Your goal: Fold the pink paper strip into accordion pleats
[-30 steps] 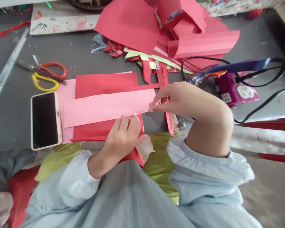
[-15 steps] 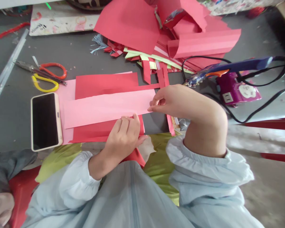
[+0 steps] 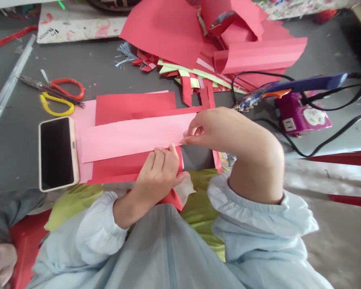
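Observation:
A long pink paper strip lies across a red paper sheet, with a wider pink sheet showing beneath at the left. My right hand bends in from the right, thumb and fingertips pinched at the strip's right end near its lower edge. My left hand rests palm down on the red sheet, fingertips at the strip's lower edge and thumb held apart. Whatever lies under the left palm is hidden. Thin red paper strips lie just beyond the right hand.
Left of the papers are a phone and scissors with red and yellow handles. A blue glue gun with black cord lies by a purple power block at right. Red paper is heaped at the back.
My right hand has slid slightly left along the strip's lower edge. The left hand and the papers stay nearly in place.

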The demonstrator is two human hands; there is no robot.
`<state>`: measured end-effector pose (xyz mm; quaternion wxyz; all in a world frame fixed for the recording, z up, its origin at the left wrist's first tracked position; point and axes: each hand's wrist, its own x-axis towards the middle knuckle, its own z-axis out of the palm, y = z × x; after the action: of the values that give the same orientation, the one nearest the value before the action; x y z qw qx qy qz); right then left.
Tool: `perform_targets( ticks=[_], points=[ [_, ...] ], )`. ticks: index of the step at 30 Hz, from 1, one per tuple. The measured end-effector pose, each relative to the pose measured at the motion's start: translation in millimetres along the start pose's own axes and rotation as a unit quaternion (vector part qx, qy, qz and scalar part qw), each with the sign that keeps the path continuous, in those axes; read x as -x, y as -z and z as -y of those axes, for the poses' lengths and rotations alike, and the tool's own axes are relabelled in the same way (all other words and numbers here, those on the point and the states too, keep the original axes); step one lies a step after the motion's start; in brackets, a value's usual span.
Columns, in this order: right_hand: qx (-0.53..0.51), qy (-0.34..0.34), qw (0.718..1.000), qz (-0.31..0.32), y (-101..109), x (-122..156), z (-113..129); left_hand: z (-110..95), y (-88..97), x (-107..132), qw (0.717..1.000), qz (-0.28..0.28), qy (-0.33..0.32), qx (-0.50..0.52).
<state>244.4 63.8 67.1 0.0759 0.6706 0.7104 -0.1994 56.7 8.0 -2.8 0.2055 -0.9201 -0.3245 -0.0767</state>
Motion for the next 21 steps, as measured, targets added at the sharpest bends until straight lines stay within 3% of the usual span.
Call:
perform_targets(
  ticks=[13,21],
  points=[
    [0.037,-0.024,0.998,0.039,-5.9,-8.0,4.9,-2.3,0.6,2.7,1.000,0.012,0.015,0.015],
    [0.027,-0.023,0.999,0.024,-10.0,-9.7,1.9,-1.0,2.4,0.7,1.000,0.006,0.012,0.005]
  ],
)
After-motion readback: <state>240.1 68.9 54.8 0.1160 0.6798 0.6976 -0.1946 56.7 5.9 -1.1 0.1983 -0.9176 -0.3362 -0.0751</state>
